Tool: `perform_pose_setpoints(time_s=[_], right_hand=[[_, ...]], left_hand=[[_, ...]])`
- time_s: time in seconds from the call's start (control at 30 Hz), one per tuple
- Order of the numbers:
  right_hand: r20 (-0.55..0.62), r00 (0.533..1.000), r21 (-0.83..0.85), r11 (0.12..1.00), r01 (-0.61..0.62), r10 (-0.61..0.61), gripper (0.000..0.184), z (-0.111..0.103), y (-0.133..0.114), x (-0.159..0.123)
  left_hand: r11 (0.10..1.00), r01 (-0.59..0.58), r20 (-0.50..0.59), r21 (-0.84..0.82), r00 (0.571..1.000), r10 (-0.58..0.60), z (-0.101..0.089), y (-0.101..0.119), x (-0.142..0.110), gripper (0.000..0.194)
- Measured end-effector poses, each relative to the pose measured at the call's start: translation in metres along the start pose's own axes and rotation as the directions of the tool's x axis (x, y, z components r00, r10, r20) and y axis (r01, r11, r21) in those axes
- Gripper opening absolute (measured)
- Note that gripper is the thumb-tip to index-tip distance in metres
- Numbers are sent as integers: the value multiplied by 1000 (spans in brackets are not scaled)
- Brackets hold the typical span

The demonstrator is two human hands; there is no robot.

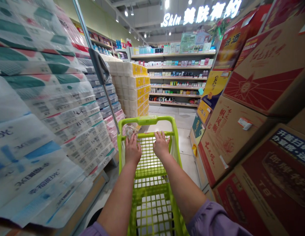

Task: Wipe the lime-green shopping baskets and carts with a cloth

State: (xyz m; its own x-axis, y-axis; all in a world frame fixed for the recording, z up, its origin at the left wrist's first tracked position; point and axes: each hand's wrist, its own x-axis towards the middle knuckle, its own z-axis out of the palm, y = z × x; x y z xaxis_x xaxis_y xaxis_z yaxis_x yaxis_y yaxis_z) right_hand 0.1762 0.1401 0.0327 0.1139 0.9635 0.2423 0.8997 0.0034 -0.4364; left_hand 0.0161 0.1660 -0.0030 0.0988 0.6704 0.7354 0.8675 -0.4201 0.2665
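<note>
A lime-green shopping cart stands in front of me in a store aisle. My left hand grips the cart's cross bar on the left, fingers curled over it, with a crumpled clear plastic bag under the fingertips. My right hand grips the same bar further right, fingers wrapped over it. Both forearms stretch forward over the cart's mesh basket, and purple sleeves show at the bottom edge.
Stacked packs of tissue paper wall the left side, with a yellow-wrapped stack ahead. Large cardboard cartons are piled on the right. Shelves of cosmetics cross the far end under a lit sign. Tiled floor lies ahead.
</note>
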Motion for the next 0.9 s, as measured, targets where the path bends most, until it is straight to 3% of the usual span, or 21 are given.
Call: perform_pose_setpoints(time_s=[0.07, 0.27, 0.53, 0.73, 0.9], right_hand=[[3, 1000, 2, 1000, 0, 0, 58, 0, 0, 0], [-8, 1000, 1, 1000, 1, -1, 58, 0, -1, 0], [-5, 1000, 1, 1000, 0, 0, 59, 1, 0, 0], [-19, 1000, 6, 1000, 1, -1, 58, 1, -2, 0], [-9, 1000, 19, 1000, 4, -3, 58, 0, -2, 0]], left_hand=[[1000, -6, -12, 8, 1000, 6, -2, 0, 1, 52], [994, -113, 95, -14, 989, 114, -12, 8, 2, 53], [980, 152, 51, 126, 986, -159, -10, 12, 2, 56], [995, 51, 164, 88, 984, -65, -6, 14, 1, 57], [956, 244, 68, 161, 964, -258, -5, 14, 1, 61]])
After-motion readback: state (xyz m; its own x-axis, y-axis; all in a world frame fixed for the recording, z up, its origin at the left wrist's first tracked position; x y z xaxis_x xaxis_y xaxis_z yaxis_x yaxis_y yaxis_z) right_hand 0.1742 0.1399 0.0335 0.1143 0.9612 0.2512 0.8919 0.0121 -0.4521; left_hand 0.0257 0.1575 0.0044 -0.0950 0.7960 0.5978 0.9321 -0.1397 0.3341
